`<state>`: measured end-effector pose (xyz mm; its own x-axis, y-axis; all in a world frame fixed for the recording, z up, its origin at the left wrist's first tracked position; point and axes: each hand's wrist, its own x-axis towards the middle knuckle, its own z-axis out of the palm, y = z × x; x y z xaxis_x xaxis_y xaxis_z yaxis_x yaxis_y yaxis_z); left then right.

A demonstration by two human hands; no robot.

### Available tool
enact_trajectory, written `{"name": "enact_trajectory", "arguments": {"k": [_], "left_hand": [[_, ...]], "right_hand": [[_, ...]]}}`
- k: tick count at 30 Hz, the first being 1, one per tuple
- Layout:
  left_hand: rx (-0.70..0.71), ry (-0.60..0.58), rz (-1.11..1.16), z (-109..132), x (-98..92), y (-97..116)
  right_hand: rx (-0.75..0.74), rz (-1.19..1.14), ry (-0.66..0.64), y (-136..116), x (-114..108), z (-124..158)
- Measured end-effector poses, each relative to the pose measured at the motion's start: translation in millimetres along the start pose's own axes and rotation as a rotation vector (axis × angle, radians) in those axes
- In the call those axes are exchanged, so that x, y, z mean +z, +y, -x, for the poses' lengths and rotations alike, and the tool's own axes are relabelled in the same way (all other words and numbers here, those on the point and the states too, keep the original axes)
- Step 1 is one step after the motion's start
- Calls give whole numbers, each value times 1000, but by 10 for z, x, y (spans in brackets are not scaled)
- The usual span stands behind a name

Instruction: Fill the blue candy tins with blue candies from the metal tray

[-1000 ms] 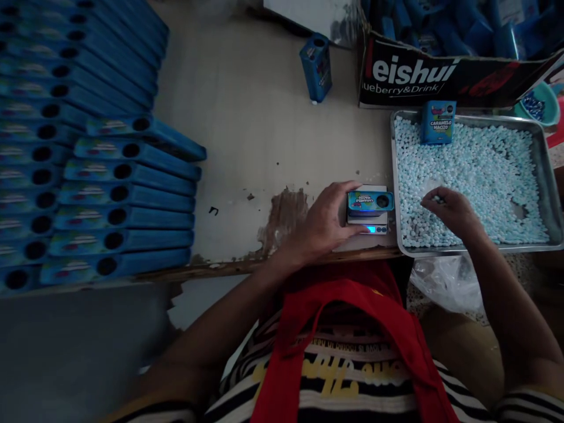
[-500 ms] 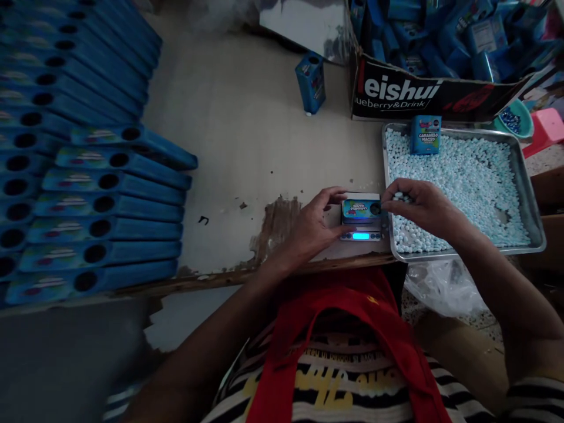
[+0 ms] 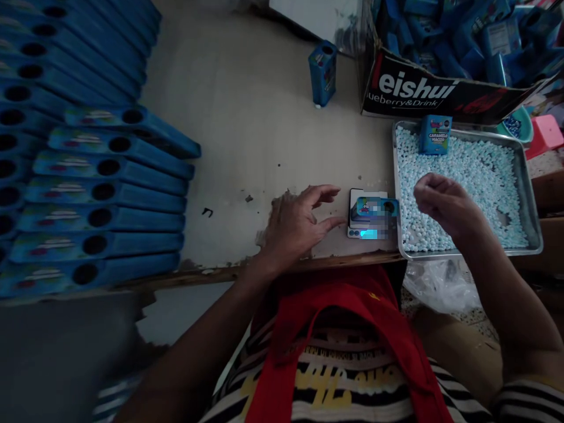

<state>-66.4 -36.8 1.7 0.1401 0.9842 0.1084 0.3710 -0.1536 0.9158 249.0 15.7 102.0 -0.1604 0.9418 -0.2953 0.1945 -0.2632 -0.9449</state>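
Note:
A small blue candy box (image 3: 376, 207) lies flat on a little digital scale (image 3: 368, 226) with a lit display, near the table's front edge. My left hand (image 3: 297, 225) rests just left of the scale, fingers spread and empty, not touching the box. My right hand (image 3: 443, 202) hovers over the near left corner of a metal tray (image 3: 533, 223) filled with pale blue candies (image 3: 476, 176); its fingers are curled shut, and I cannot see what they hold.
Stacks of flat blue boxes (image 3: 101, 194) fill the table's left side. One blue box (image 3: 323, 71) stands upright at the back, another (image 3: 435, 134) stands in the tray. A black carton (image 3: 440, 88) of blue boxes sits behind the tray.
My left hand let go of the box on the scale and drew back to the left. My right hand moved from the box's hole back over the tray.

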Motion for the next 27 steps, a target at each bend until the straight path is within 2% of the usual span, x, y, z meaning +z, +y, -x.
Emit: {"name": "enact_trajectory", "arguments": {"k": [3, 6, 10, 12, 15, 20, 27], "left_hand": [[17, 59, -36, 28, -63, 117], [73, 83, -85, -4, -110, 298], [188, 56, -148, -113, -64, 511], [224, 32, -187, -165, -10, 570], [255, -14, -241, -218, 63, 610], [236, -51, -299, -257, 129, 645], [210, -61, -309, -277, 154, 676]], "right_hand": [[182, -438, 244, 229, -304, 8], [296, -579, 381, 414, -541, 90], [307, -546, 271, 525, -629, 198], [269, -464, 203, 547, -577, 209], [178, -360, 176, 566, -430, 194], [184, -384, 120, 551, -261, 188], [250, -466, 138, 594, -310, 239]]}}
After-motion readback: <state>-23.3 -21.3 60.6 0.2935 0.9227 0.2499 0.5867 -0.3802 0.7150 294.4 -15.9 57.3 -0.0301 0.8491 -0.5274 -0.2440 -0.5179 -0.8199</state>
